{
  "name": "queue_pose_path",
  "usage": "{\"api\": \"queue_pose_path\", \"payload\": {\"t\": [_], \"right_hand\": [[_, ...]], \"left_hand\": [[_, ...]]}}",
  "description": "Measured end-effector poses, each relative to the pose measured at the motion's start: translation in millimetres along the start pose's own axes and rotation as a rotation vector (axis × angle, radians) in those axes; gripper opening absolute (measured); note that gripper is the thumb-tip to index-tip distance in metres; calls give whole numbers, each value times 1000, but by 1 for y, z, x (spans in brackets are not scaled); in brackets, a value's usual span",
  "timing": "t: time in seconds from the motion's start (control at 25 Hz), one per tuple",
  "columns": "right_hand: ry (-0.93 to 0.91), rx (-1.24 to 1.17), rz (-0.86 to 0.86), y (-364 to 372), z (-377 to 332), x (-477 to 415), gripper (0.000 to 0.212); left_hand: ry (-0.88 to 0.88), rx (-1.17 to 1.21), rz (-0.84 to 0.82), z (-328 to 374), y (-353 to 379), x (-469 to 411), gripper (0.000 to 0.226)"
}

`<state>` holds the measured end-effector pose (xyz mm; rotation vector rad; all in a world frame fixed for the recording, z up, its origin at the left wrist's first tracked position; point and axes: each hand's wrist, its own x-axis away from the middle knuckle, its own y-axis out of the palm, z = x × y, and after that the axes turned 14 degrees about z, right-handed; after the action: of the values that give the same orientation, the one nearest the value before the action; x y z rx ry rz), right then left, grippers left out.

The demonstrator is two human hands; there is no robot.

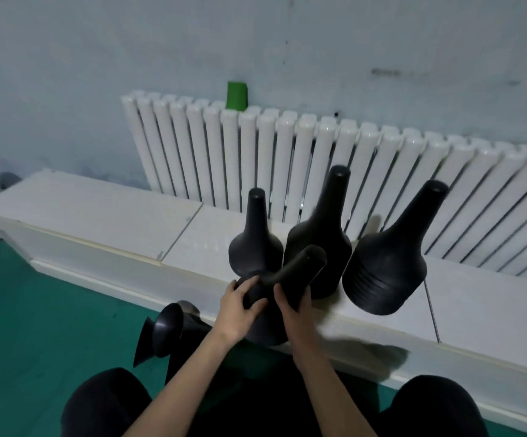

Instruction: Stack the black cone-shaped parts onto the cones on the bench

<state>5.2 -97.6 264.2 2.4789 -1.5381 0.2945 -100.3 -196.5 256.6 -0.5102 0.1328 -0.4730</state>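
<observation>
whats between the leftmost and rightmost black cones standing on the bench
In the head view, the tallest cone stands between the leftmost cone and the rightmost cone; the held cone overlaps its base.

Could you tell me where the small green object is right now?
The small green object stands upper left in the head view, at the top of the white ribbed radiator, against the wall.

Cone (pixel 300 267) between left hand (pixel 239 309), right hand (pixel 291 310)

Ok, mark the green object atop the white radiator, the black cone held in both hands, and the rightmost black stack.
Green object (pixel 236 95), head view, front face.
Held black cone-shaped part (pixel 300 269), head view, its neck.
Rightmost black cone stack (pixel 382 269), head view, ribbed lower body.
</observation>
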Motion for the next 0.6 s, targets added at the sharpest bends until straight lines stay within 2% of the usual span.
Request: {"api": "queue_pose_path", "payload": {"t": [0.24,0.36,0.44,0.6], "right_hand": [[-384,135,-73,31,-79,-9,43],[-530,206,-45,53,-108,-25,56],[-558,243,-33,66,-123,-38,63],[-582,237,-87,84,-153,-68,55]], "left_hand": [[218,68,58,61,-46,-30,66],[318,101,70,91,-59,-47,66],[315,138,74,108,-65,-64,65],[313,171,100,132,-71,-101,62]]}}
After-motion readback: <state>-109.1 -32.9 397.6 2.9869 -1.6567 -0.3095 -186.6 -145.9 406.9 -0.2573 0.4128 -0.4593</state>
